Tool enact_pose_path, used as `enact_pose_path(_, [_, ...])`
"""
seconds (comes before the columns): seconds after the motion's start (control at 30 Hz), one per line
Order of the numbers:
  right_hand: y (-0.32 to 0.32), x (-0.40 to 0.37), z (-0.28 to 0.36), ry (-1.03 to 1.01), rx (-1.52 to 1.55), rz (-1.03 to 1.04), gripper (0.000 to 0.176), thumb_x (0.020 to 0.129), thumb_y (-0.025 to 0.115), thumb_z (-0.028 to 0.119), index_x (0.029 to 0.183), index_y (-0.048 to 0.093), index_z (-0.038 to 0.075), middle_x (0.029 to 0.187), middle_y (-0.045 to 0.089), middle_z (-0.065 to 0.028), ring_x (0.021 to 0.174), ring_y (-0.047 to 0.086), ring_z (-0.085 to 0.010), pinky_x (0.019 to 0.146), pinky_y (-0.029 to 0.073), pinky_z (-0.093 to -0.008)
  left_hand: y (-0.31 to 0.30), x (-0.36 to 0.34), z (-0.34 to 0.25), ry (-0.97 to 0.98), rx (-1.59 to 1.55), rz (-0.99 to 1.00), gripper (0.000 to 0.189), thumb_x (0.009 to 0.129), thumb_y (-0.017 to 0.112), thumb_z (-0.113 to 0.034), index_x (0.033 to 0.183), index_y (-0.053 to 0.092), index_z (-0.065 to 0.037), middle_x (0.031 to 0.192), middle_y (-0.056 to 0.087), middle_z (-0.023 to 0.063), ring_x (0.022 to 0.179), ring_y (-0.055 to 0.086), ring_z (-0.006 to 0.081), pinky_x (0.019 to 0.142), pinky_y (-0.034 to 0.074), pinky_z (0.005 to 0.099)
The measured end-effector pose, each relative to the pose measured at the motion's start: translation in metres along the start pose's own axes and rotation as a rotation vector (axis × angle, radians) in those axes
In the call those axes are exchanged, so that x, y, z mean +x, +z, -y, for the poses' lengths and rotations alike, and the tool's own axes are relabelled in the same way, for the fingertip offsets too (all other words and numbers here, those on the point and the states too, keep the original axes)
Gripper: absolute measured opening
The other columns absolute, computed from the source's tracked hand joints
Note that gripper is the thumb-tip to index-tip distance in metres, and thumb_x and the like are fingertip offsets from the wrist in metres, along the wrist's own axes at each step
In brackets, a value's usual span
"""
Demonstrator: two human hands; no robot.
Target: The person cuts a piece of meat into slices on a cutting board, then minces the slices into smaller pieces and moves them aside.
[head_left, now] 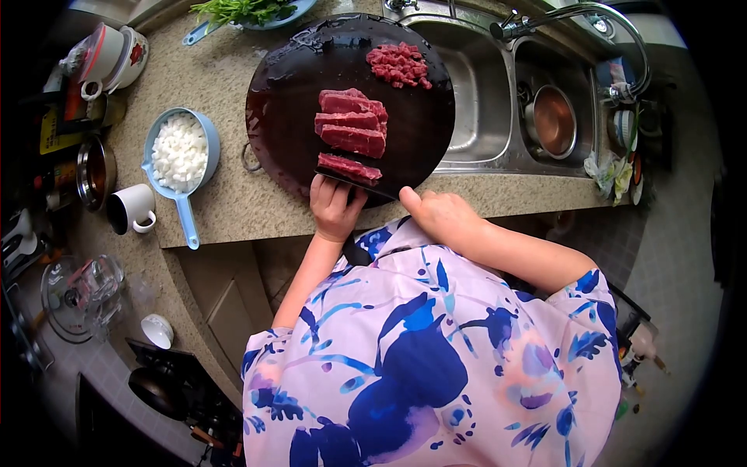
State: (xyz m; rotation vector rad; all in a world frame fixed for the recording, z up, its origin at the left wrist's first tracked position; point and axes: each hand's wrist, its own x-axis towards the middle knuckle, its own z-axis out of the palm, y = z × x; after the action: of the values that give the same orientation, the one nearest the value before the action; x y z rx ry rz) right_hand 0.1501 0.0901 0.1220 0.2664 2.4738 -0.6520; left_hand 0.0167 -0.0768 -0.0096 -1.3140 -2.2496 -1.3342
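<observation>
Cubes of white vegetable fill a blue scoop (180, 152) on the bench (233, 204), left of the round dark cutting board (284, 117). At the board's near edge the left hand (336, 206) is loosely curled, its bent fingertips against the nearest meat slice (348, 168). Thicker red meat slices (352, 123) lie mid-board. A dark knife (372, 189) runs under that near slice, and the right hand (440, 216), just right of it, is closed on its handle. Right of the board is the sink (476, 101).
</observation>
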Motion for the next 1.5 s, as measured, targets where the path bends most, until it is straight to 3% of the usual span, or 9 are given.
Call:
enact_pose_path(0.13, [0.003,0.009,0.004,0.006,0.039,0.019,0.023,0.091,0.05,0.01,0.111,0.041,0.004,0.088,0.065,-0.0229,0.083,0.068,-0.0418,0.069,0.054,-0.0499,0.0,0.001,-0.001,-0.01,-0.021,0.005,0.041,0.066,0.083,-0.01,0.105,0.072,-0.004,0.115,0.065,0.0144,0.108,0.06,0.0383,0.095,0.047,0.0449])
enact_pose_path(0.3, [0.006,0.039,0.019,-0.09,0.028,-0.093,0.032,0.088,0.052,0.006,0.116,0.04,0.0,0.085,0.065,-0.0241,0.081,0.068,-0.0426,0.068,0.055,-0.0489,-0.001,0.005,-0.004,-0.043,-0.009,0.008,0.033,0.068,0.081,-0.01,0.099,0.072,-0.004,0.105,0.065,0.0128,0.101,0.06,0.0371,0.09,0.049,0.0458])
enact_pose_path(0.6, [-0.004,0.014,0.004,-0.042,0.127,0.005,0.023,0.09,0.05,0.008,0.109,0.039,0.003,0.088,0.065,-0.0252,0.084,0.067,-0.0438,0.071,0.054,-0.0502,0.001,0.0,0.001,-0.04,-0.027,0.004,0.036,0.066,0.081,-0.009,0.1,0.071,-0.004,0.107,0.066,0.0131,0.102,0.06,0.037,0.09,0.048,0.0442])
enact_pose_path(0.8, [0.004,0.072,0.024,-0.134,0.131,-0.1,0.026,0.089,0.051,0.006,0.112,0.039,0.0,0.082,0.067,-0.0229,0.08,0.067,-0.043,0.066,0.054,-0.0488,-0.001,-0.003,0.005,-0.085,-0.03,0.041,0.036,0.068,0.082,-0.011,0.102,0.07,-0.003,0.11,0.065,0.0135,0.104,0.06,0.038,0.091,0.047,0.0445])
enact_pose_path(0.87, [0.007,0.066,0.021,-0.153,0.102,-0.139,0.027,0.089,0.051,0.006,0.113,0.04,-0.001,0.08,0.067,-0.0218,0.079,0.068,-0.043,0.065,0.054,-0.0483,-0.001,-0.002,0.005,-0.067,-0.019,0.031,0.036,0.07,0.082,-0.012,0.103,0.07,-0.003,0.112,0.065,0.0132,0.105,0.06,0.0381,0.092,0.047,0.0446])
enact_pose_path(1.07, [0.008,0.024,0.001,-0.007,0.13,0.022,0.026,0.09,0.05,0.008,0.113,0.039,0.003,0.087,0.065,-0.0259,0.08,0.066,-0.0455,0.067,0.054,-0.0507,0.001,-0.002,0.004,-0.067,-0.016,0.01,0.036,0.072,0.082,-0.012,0.105,0.07,-0.004,0.113,0.065,0.0127,0.107,0.06,0.0376,0.093,0.047,0.0453])
enact_pose_path(1.23, [0.024,0.076,0.014,-0.135,0.138,-0.165,0.023,0.089,0.053,0.007,0.108,0.042,0.001,0.079,0.068,-0.0218,0.078,0.069,-0.0397,0.064,0.055,-0.0469,-0.002,0.001,0.002,-0.066,-0.031,0.046,0.03,0.077,0.078,-0.013,0.104,0.071,-0.003,0.11,0.065,0.012,0.105,0.06,0.0355,0.092,0.049,0.0456])
enact_pose_path(1.4, [0.022,0.061,0.012,-0.128,0.141,-0.192,0.023,0.09,0.053,0.008,0.109,0.043,0.002,0.081,0.068,-0.0222,0.077,0.069,-0.04,0.064,0.055,-0.0463,0.0,-0.003,0.007,-0.06,-0.021,0.04,0.032,0.076,0.079,-0.013,0.105,0.07,-0.004,0.112,0.064,0.0125,0.106,0.059,0.0364,0.093,0.048,0.0455])
enact_pose_path(1.5, [0.022,0.036,-0.003,-0.027,0.046,-0.099,0.024,0.09,0.051,0.006,0.11,0.04,0.001,0.075,0.066,-0.0206,0.075,0.068,-0.041,0.061,0.055,-0.0475,0.001,-0.003,0.008,-0.063,-0.021,0.019,0.034,0.074,0.08,-0.013,0.105,0.069,-0.004,0.114,0.064,0.0127,0.107,0.059,0.0368,0.094,0.047,0.0453])
